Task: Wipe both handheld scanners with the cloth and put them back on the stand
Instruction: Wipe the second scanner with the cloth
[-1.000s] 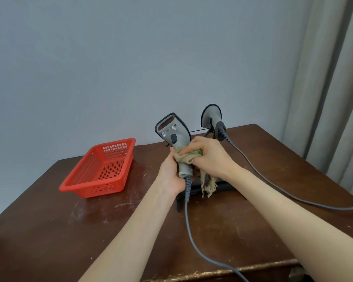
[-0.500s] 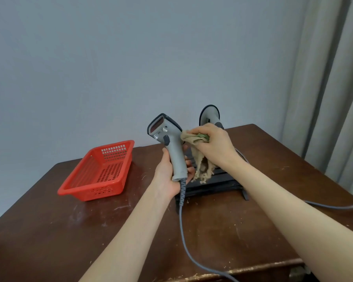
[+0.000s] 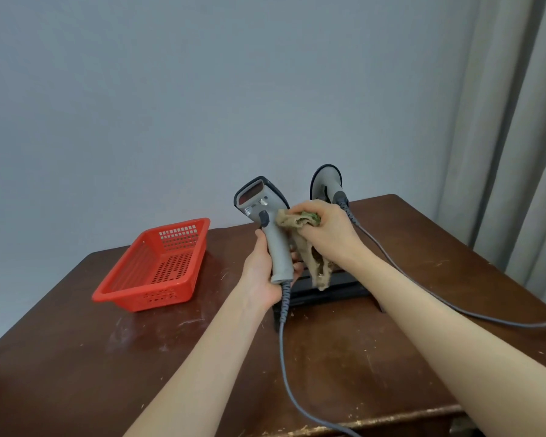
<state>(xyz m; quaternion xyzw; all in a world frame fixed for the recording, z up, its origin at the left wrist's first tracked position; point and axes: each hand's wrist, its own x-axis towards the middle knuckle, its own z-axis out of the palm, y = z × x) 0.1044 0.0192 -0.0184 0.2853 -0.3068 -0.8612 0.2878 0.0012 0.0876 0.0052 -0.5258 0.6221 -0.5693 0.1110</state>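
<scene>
My left hand (image 3: pixel 262 272) grips the lower handle of a grey handheld scanner (image 3: pixel 267 222), held upright above the table with its red window facing me. Its grey cable (image 3: pixel 284 367) hangs down over the table's front edge. My right hand (image 3: pixel 325 230) holds a beige and green cloth (image 3: pixel 309 247) pressed against the right side of the scanner's neck, the loose end dangling. A second grey scanner (image 3: pixel 326 182) sits on the black stand (image 3: pixel 328 288) behind my right hand, which hides most of the stand.
A red plastic basket (image 3: pixel 158 266) sits on the left of the dark wooden table (image 3: pixel 76 357). The second scanner's cable (image 3: pixel 454 305) runs right across the table. A grey wall is behind, curtains (image 3: pixel 517 137) at the right.
The cloth in my right hand slid up from the scanner's lower handle to its neck. My left hand now shows its full grip on the handle, and the scanner's head has turned slightly left.
</scene>
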